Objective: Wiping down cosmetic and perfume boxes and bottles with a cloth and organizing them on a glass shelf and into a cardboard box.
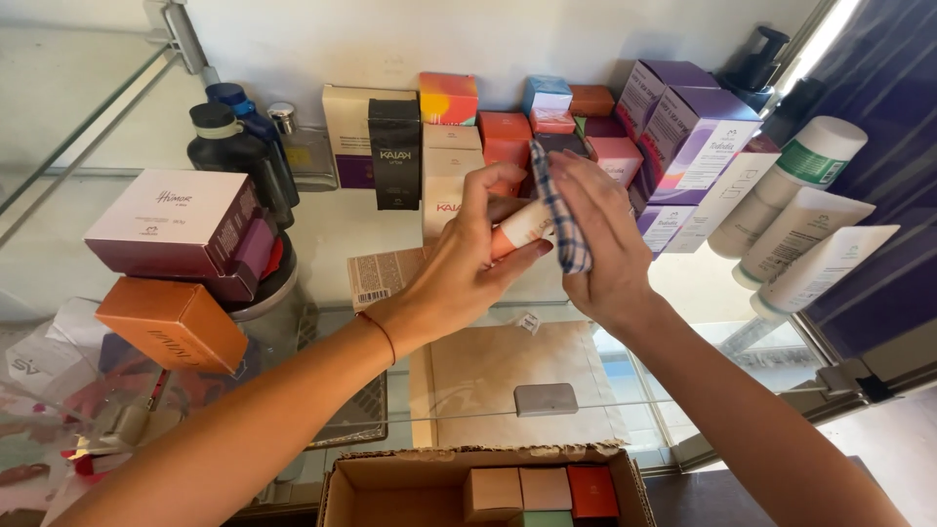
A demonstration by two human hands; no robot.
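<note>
Head view over a glass shelf (pixel 332 234) of boxed cosmetics. The left hand (pixel 467 265) grips a small peach-coloured tube (pixel 520 226) above the shelf; the right hand (pixel 603 244) presses a checked cloth (pixel 558 210) around its end. Wiping appears underway. A cardboard carton (pixel 342 488) below holds several small boxes (pixel 542 488), apparently awaiting handling.

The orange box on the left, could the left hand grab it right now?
Probably not right away. The left hand is closed around a small orange and white tube. The orange box lies uncovered with nothing in the way, so a freed hand likely could.
</note>
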